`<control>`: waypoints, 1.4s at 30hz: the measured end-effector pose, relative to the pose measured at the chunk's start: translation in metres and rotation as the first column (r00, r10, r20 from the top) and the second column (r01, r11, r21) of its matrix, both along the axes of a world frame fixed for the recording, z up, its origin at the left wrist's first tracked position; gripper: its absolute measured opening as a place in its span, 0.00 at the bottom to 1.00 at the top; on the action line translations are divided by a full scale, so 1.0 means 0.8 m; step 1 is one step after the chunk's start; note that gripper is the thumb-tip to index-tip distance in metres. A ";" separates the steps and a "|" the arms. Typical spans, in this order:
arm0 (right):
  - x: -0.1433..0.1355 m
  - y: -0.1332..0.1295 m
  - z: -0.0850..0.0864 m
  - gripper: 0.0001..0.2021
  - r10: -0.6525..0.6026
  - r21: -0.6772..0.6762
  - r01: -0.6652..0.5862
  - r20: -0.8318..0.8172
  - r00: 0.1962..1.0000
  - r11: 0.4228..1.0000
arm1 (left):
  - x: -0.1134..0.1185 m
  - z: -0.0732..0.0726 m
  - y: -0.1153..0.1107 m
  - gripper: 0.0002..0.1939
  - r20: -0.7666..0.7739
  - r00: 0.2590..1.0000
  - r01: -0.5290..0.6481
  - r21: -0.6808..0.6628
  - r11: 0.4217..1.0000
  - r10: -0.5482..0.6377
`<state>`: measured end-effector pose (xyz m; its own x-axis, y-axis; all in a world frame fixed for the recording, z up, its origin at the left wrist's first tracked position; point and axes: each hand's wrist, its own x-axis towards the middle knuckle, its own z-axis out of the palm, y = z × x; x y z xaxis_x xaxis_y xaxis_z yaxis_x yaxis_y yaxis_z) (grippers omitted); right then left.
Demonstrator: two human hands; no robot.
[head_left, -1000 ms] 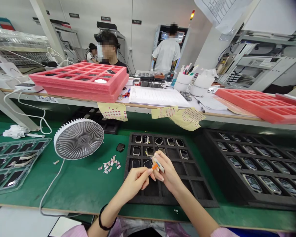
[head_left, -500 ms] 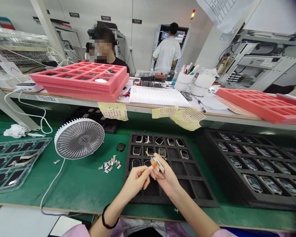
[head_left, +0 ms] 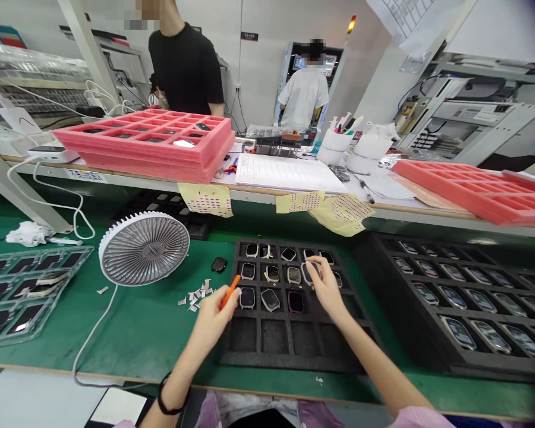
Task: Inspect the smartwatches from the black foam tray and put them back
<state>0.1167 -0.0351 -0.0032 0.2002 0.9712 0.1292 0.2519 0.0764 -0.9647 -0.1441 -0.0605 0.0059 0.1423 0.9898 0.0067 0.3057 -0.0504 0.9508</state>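
Clenched orange stick (head_left: 230,291), left hand (head_left: 214,310), left edge of black tray (head_left: 294,359), pinched watch case (head_left: 309,273), right hand (head_left: 326,288), tray's right half.

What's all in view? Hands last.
fan: 1, grey, left on green table
black trays: at least 3, black, table centre, right, behind fan
watch cases: many, mostly silver, in black trays
dark case: 1, black, beside fan
tabs: over ten, whitish, beside fan
clear tray: 1, transparent, table's far left
pink trays: several, pink, shelf
papers: several, white, shelf
yellow sheets: 3, yellow, shelf edge
pots: 2, white, shelf
people: 3, black shirt, white shirt, one mostly hidden, background
orange tool: 1, orange, in left hand
held case: 1, silver, in right hand
left hand: 1, bare, image centre
right hand: 1, bare, over black tray
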 end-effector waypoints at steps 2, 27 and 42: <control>0.037 0.022 -0.013 0.14 -0.042 -0.009 0.053 0.499 0.866 0.999 | -0.030 -0.010 0.006 0.20 -0.243 0.964 -0.099 0.051 0.994 0.109; 0.037 0.047 -0.039 0.14 0.109 -0.056 -0.121 0.866 0.487 0.991 | -0.050 -0.012 0.000 0.19 -0.430 0.898 -0.090 0.042 0.995 0.099; 0.008 0.039 0.001 0.17 0.354 -0.132 -0.362 -0.080 0.932 0.923 | -0.008 0.001 -0.008 0.18 -0.004 0.990 0.139 -0.050 0.989 -0.139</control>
<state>0.1229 -0.0036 -0.0022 -0.1618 0.9867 -0.0168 0.1814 0.0130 -0.9833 -0.1502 -0.0673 0.0069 0.2785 0.9595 -0.0435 0.3057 -0.0456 0.9510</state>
